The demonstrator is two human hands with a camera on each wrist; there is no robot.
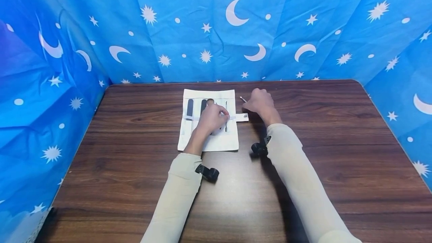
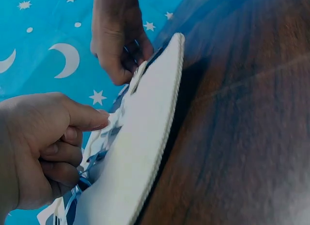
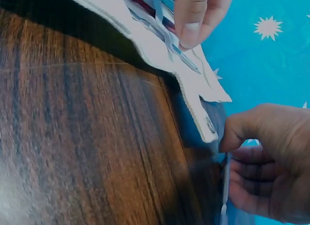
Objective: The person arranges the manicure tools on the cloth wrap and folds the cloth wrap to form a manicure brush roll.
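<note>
A white fold-out manicure case (image 1: pixel 221 143) lies open on the table, with several slim tools under an elastic strap (image 1: pixel 233 117). My left hand (image 1: pixel 210 118) is over the case, pinching the strap between thumb and index finger; in the left wrist view the other fingers of the left hand (image 2: pixel 43 147) are curled in. To the right of the case, my right hand (image 1: pixel 261 102) pinches a thin metal manicure tool (image 1: pixel 242 98) low at the tabletop. The tool (image 3: pixel 225 186) hangs along the curled fingers in the right wrist view, its exact tip kind unclear.
The case's snap tab (image 1: pixel 242 117) sticks out to the right, between both hands. A dark-handled file (image 1: pixel 190 108) sits in the case's left part. The brown wooden table (image 1: pixel 135 183) ends at a blue curtain (image 1: pixel 202 29) with moons and stars.
</note>
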